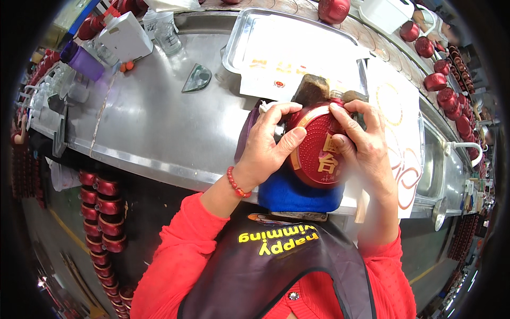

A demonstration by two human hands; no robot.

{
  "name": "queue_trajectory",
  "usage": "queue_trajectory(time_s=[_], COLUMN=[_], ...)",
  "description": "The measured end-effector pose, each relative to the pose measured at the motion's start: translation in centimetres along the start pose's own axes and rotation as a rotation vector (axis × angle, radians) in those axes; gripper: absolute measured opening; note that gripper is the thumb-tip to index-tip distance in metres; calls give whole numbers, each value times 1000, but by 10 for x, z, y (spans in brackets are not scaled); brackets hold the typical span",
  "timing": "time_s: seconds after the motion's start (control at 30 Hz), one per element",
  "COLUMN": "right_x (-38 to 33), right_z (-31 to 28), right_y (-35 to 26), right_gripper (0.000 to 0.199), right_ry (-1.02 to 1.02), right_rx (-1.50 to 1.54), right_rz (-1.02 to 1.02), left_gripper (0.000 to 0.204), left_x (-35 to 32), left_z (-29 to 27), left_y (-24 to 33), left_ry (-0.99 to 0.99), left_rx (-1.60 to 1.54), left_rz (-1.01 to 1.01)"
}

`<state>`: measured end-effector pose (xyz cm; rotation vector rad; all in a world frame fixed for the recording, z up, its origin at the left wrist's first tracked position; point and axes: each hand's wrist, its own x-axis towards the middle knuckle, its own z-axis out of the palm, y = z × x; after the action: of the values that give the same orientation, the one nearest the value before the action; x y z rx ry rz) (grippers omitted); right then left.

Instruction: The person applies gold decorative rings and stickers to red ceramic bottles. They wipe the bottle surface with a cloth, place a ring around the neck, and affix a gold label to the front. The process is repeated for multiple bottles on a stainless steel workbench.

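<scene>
A round, flattened red bottle (313, 141) with a dotted surface, raised gold characters and a short clear neck leans on a blue pad (297, 194) in front of me. A gold curved band (298, 154) follows its left rim. My left hand (273, 135) grips the bottle's left side, thumb on the band and index finger near the shoulder. My right hand (366, 135) has its index fingertip just below the neck, its thumb bent over the front. Its other fingers curl behind the rim, partly hidden. Behind the neck sits a dark worn block (312, 89).
A metal tray (234, 53) holds white sticker sheets (260, 85). To the right lies a sheet with ring-shaped strips (409, 175), beside a sink (433, 170). A glass piece (197, 78), purple bottle (87, 63) and white box (126, 37) stand left. Red bottles (109, 207) line the floor.
</scene>
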<state>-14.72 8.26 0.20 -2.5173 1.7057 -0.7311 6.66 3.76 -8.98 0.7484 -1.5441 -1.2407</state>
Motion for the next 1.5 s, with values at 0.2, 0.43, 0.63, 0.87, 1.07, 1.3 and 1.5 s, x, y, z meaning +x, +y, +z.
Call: queue_trajectory(time_s=[0.2, 0.43, 0.63, 0.87, 1.07, 1.3, 1.5], right_x=[0, -1, -1, -5, -9, -19, -30], right_z=[-1, 1, 1, 3, 5, 4, 2], right_y=[-1, 2, 4, 5, 8, 11, 19], right_gripper=[47, 46, 47, 47, 47, 50, 49], right_ry=[9, 32, 46, 42, 53, 67, 67], right_rx=[17, 17, 25, 59, 57, 83, 37], right_rz=[13, 1, -20, 13, 15, 67, 103], left_gripper=[50, 34, 36, 54, 61, 81, 83], left_x=[6, 22, 24, 9, -2, -5, -7], left_z=[-6, -10, -13, -18, -16, -17, -16], left_y=[6, 15, 12, -1, -7, -8, -7], left_ry=[-63, -104, -142, -163, -162, -200, -206], left_rx=[0, 233, 232, 109, 105, 233, 269], left_rz=[80, 324, 355, 238, 214, 270, 248])
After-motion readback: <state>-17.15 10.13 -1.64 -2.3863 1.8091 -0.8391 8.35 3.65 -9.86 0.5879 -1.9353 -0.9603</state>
